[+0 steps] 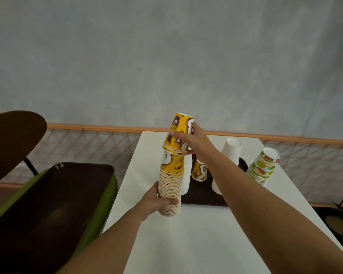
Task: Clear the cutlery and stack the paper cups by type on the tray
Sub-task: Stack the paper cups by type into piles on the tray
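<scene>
My left hand grips the bottom of a tall stack of upside-down yellow coffee-print cups, held just above the white table. My right hand holds a short bunch of the same yellow cups over the top of that stack. On the dark tray behind stand one yellow cup and a stack of plain white cups, partly hidden by my right arm. A white cup stack peeks out behind the yellow stack. No cutlery is visible.
A stack of fruit-print cups stands on the table right of the tray. A second dark tray lies on a green chair seat to the left. A wall and lattice rail run behind the table; cables hang at the right.
</scene>
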Available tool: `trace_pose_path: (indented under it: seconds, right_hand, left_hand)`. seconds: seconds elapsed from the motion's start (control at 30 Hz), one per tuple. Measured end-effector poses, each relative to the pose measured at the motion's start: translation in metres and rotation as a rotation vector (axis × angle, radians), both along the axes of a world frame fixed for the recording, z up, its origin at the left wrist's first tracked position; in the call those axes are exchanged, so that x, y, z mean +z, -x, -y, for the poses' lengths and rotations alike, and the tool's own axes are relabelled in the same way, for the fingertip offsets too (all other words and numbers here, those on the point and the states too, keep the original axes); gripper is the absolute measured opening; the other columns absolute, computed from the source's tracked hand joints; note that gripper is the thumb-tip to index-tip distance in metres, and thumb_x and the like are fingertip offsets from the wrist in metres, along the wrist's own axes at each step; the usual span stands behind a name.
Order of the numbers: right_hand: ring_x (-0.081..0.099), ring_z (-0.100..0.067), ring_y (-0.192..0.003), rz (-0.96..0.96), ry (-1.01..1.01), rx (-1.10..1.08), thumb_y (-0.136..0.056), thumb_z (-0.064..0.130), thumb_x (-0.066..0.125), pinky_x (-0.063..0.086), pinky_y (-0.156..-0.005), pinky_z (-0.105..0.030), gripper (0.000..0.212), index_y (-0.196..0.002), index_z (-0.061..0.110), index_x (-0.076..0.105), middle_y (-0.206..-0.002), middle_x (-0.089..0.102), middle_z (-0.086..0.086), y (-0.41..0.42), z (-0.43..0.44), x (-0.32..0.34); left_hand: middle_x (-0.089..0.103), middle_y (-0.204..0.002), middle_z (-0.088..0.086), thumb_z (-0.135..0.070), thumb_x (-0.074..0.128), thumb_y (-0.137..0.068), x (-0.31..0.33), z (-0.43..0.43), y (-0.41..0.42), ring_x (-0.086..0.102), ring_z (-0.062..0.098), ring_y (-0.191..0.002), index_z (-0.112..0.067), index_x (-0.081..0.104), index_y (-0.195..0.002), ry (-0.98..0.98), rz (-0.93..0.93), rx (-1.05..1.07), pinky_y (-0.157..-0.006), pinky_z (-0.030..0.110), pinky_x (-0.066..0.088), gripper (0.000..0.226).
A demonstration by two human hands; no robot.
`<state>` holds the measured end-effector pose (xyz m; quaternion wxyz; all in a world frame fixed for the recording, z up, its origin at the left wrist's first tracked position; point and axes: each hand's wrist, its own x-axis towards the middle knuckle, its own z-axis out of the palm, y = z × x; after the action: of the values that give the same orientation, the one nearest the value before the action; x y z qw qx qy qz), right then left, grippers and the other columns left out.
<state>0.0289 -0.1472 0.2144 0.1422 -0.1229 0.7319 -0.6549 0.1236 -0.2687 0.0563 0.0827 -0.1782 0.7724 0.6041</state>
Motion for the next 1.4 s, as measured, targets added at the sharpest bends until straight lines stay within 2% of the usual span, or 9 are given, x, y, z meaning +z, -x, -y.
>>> trace_pose_path:
  seconds: [0.2, 0.37, 0.57, 0.7, 0.83, 1.0, 1.23, 1.4]
  right_hand:
    - [0.065, -0.021, -0.097, -0.058, 0.115, -0.098, -0.076, 0.026, 0.076, 0.053, -0.073, -0.036, 0.045, -0.115, 0.02, 0.054, -0.109, 0.067, -0.001, 0.009, 0.001, 0.021]
    - [0.066, -0.017, -0.089, -0.107, 0.159, -0.15, -0.076, 0.024, 0.075, 0.054, -0.065, -0.03, 0.044, -0.114, 0.019, 0.053, -0.102, 0.067, 0.001, 0.019, -0.005, 0.032]
    - [0.064, -0.024, -0.102, -0.176, 0.173, -0.318, -0.071, 0.025, 0.08, 0.054, -0.089, -0.046, 0.05, -0.112, 0.02, 0.052, -0.112, 0.066, -0.004, 0.041, -0.016, 0.032]
    - [0.061, -0.022, -0.106, -0.215, 0.104, -0.395, -0.072, 0.025, 0.079, 0.052, -0.091, -0.039, 0.058, -0.12, 0.018, 0.048, -0.117, 0.061, -0.003, 0.055, -0.021, 0.022]
    - [0.055, -0.019, -0.104, -0.246, 0.003, -0.423, -0.075, 0.023, 0.077, 0.047, -0.084, -0.029, 0.062, -0.126, 0.015, 0.043, -0.119, 0.056, -0.003, 0.069, -0.024, 0.006]
    - [0.05, -0.015, -0.102, -0.284, -0.083, -0.379, -0.075, 0.02, 0.077, 0.046, -0.087, -0.029, 0.064, -0.128, 0.013, 0.041, -0.119, 0.054, -0.003, 0.092, -0.02, -0.02]
    - [0.052, -0.024, -0.117, -0.253, -0.188, -0.345, -0.075, 0.018, 0.077, 0.042, -0.093, -0.028, 0.068, -0.132, 0.01, 0.04, -0.127, 0.054, -0.008, 0.121, -0.017, -0.073]
    - [0.05, -0.029, -0.121, -0.163, -0.266, -0.362, -0.074, 0.018, 0.078, 0.043, -0.1, -0.039, 0.073, -0.135, 0.01, 0.037, -0.128, 0.051, -0.012, 0.138, -0.022, -0.119]
  left_hand:
    - [0.047, -0.138, -0.002, -0.026, 0.08, -0.071, -0.001, 0.005, 0.01, 0.044, 0.023, -0.129, -0.027, 0.033, -0.138, -0.01, -0.018, 0.019, -0.106, 0.045, 0.038, 0.082]
    - [0.049, -0.135, -0.001, -0.023, 0.08, -0.071, -0.003, 0.013, 0.016, 0.046, 0.023, -0.127, -0.025, 0.034, -0.136, -0.03, -0.04, 0.04, -0.106, 0.048, 0.039, 0.08]
    - [0.049, -0.134, -0.001, -0.024, 0.081, -0.07, -0.003, 0.024, 0.022, 0.047, 0.025, -0.126, -0.025, 0.034, -0.136, -0.031, -0.078, 0.056, -0.104, 0.045, 0.041, 0.08]
    - [0.05, -0.132, -0.001, -0.022, 0.08, -0.071, -0.002, 0.027, 0.024, 0.047, 0.024, -0.125, -0.024, 0.037, -0.135, -0.055, -0.09, 0.078, -0.102, 0.044, 0.041, 0.078]
    - [0.052, -0.12, -0.005, -0.02, 0.081, -0.071, -0.002, 0.031, 0.027, 0.048, 0.023, -0.122, -0.024, 0.039, -0.132, -0.074, -0.084, 0.101, -0.101, 0.044, 0.043, 0.075]
    - [0.053, -0.118, -0.006, -0.019, 0.08, -0.071, -0.001, 0.036, 0.03, 0.049, 0.017, -0.112, -0.024, 0.04, -0.132, -0.101, -0.092, 0.178, -0.1, 0.043, 0.042, 0.074]
    - [0.053, -0.129, -0.002, -0.02, 0.081, -0.07, -0.007, 0.04, 0.038, 0.048, 0.023, -0.123, -0.023, 0.04, -0.134, -0.095, -0.082, 0.284, -0.102, 0.046, 0.042, 0.076]
    - [0.052, -0.131, -0.002, -0.019, 0.081, -0.069, -0.011, 0.036, 0.044, 0.047, 0.023, -0.124, -0.024, 0.04, -0.134, -0.106, -0.084, 0.346, -0.101, 0.046, 0.042, 0.077]
